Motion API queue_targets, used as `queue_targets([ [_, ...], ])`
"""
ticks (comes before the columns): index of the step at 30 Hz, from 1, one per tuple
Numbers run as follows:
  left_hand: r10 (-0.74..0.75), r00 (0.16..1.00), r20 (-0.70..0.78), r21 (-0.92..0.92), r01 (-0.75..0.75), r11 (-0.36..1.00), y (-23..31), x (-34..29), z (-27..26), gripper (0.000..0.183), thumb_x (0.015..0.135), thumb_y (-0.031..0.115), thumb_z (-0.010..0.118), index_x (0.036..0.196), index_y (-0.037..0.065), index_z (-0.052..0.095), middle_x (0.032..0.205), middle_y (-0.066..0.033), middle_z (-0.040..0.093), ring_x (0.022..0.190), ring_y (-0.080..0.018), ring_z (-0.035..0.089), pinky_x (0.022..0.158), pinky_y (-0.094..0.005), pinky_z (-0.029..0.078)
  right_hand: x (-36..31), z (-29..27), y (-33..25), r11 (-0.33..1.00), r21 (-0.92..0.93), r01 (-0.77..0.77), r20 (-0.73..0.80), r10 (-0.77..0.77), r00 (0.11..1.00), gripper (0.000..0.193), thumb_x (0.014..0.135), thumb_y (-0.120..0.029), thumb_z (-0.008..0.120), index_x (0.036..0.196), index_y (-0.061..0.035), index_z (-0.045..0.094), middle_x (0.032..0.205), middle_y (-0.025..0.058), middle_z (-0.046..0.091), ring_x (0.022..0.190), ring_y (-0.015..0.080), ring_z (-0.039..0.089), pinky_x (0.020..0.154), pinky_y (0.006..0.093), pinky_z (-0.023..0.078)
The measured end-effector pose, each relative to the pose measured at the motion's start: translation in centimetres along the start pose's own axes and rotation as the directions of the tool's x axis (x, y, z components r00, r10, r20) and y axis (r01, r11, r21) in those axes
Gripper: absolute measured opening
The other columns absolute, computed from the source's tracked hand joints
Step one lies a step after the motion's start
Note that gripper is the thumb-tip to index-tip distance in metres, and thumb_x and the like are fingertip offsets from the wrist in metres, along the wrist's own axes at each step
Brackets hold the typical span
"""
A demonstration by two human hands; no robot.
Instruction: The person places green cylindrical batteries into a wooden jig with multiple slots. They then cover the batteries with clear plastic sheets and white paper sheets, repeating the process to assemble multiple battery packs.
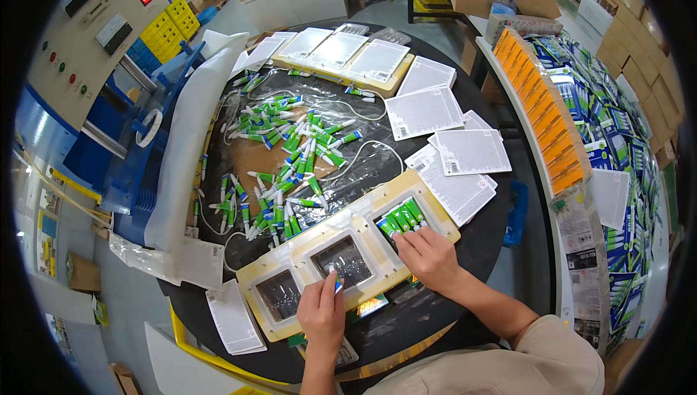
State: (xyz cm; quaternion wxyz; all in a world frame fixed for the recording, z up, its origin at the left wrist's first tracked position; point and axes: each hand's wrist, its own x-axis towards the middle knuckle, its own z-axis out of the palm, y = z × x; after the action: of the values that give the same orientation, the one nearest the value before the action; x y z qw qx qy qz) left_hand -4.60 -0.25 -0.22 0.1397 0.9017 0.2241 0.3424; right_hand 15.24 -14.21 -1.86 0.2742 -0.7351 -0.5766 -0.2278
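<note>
A cream tray with three clear-lined square compartments lies aslant in front of me. In its right compartment several small green-and-white squeeze tubes lie side by side. My right hand is over that compartment's near edge, fingers pinched at the end of a tube on the row's left. My left hand is closed at the near edge of the middle compartment; a small tube with a white tip sticks out of its fingers. The middle and left compartments show only dark clear plastic.
Beyond the tray, loose tubes are heaped on plastic film. A second tray covered with white cards stands at the back. More printed cards lie on the right of the round black table. A control panel machine is at left, a bin of packs right.
</note>
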Motion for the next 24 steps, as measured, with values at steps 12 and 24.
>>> queue_targets([
  [12,-0.262,0.955,0.137,-0.278,0.291,0.916,-0.1,1.7,-0.7,0.014,0.094,0.003,0.071,0.106,-0.001,0.064,0.086,-0.0133,0.064,0.073,-0.0275,0.065,0.066,-0.0362,0.052,-0.1,0.2,-1.3,0.973,0.011,-0.229,-0.039,0.229,0.973,0.015,0.078,-0.010,0.082,0.082,-0.0046,0.069,0.070,0.0061,0.060,0.063,0.0255,0.057,0.053,0.0369,0.045],
  [24,-0.293,0.922,0.252,-0.241,0.353,0.904,-0.5,1.7,-0.9,0.029,0.104,0.005,0.055,0.132,-0.001,0.058,0.096,-0.0167,0.060,0.080,-0.0289,0.064,0.071,-0.0369,0.051,-0.3,1.0,-2.0,0.953,-0.065,-0.295,-0.013,0.295,0.956,0.023,0.078,-0.018,0.084,0.072,-0.0074,0.064,0.067,0.0059,0.055,0.063,0.0263,0.056,0.053,0.0387,0.043],
])
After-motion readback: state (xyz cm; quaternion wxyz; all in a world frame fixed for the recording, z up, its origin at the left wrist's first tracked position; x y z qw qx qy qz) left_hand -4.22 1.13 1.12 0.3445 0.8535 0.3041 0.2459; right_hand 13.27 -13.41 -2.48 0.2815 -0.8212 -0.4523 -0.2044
